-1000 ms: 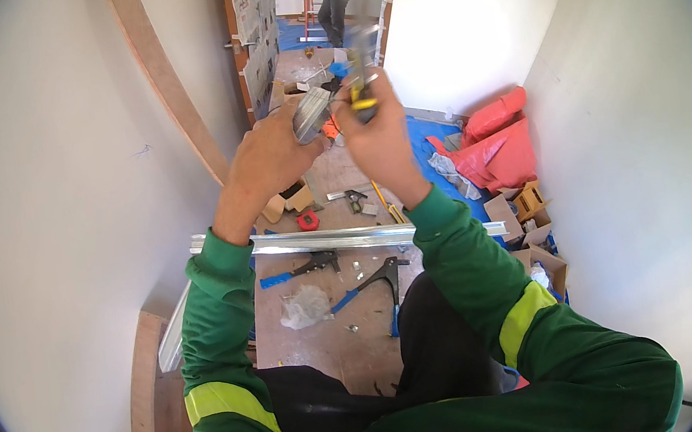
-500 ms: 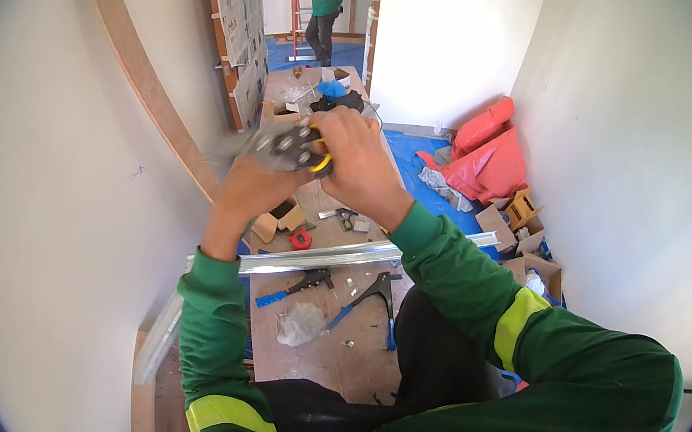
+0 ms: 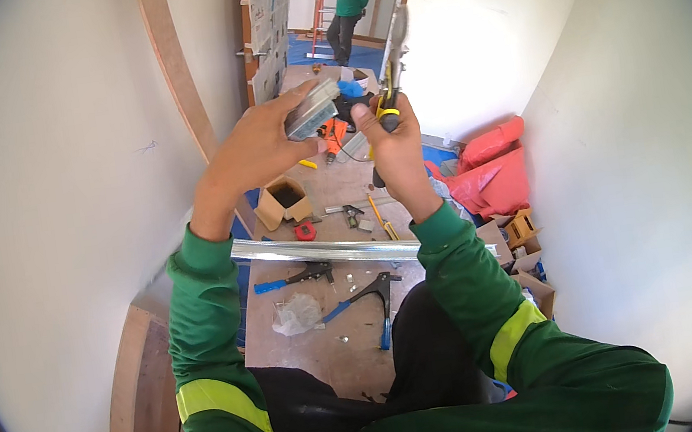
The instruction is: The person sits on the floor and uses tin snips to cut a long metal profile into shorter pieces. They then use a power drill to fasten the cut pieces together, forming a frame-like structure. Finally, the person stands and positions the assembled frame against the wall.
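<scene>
My left hand (image 3: 248,148) is closed round a short piece of metal channel (image 3: 314,117), thumb and fingers on either side of it. To its right, my right hand (image 3: 398,150) grips tin snips (image 3: 388,98) with black and yellow handles, their blades pointing up and away from me. A gap separates the snips from the metal piece. Below both forearms, a long silvery metal channel (image 3: 324,249) lies across the board (image 3: 294,354). Two hand riveters with blue handles, one smaller (image 3: 295,279) and one larger (image 3: 382,303), lie nearer to me beside a clear plastic bag (image 3: 296,314).
Beyond the channel are a small cardboard box (image 3: 273,208), a red tape measure (image 3: 304,232), a combination square (image 3: 352,213) and an orange power tool (image 3: 334,136). Red sheeting (image 3: 493,170) and cartons (image 3: 523,232) line the right. Another person (image 3: 350,6) stands beyond the doorway near a ladder.
My hands have moved apart: the snips went rightward and now point upward, and the channel piece in my left hand has come into plain sight. The view has shifted slightly.
</scene>
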{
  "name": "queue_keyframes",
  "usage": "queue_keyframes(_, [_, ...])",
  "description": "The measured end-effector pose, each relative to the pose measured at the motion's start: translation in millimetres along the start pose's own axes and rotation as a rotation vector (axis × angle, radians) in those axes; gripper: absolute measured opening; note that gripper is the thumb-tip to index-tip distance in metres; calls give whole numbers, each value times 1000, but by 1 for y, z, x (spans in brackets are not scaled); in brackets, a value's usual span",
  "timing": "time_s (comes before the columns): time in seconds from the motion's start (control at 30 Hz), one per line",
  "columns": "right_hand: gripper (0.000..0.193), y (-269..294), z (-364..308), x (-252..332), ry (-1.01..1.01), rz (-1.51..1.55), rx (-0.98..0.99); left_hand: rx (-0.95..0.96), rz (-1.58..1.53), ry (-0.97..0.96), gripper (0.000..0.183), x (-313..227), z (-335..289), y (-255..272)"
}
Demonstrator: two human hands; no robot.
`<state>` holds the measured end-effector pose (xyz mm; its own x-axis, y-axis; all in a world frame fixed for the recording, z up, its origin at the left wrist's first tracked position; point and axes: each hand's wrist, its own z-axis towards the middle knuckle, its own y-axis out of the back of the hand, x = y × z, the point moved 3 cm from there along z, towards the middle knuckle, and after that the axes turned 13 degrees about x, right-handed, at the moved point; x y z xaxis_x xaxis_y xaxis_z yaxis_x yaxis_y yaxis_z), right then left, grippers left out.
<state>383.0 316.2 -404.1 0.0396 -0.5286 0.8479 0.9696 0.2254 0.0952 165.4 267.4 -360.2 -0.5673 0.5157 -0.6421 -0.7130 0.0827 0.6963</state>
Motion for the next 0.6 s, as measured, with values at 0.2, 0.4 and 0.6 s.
queue_keyframes(0.2, [78, 6, -1, 8, -296, 714, 337, -33, 309, -308, 79, -36, -9, -2])
queue_keyframes(0.4, [70, 6, -8, 5, -241, 933, 425, -166, 607, -585, 35, -83, -12, -28])
queue_keyframes(0.6, [34, 33, -2, -8, -264, 790, 170, -220, 734, -731, 29, -82, -5, -47])
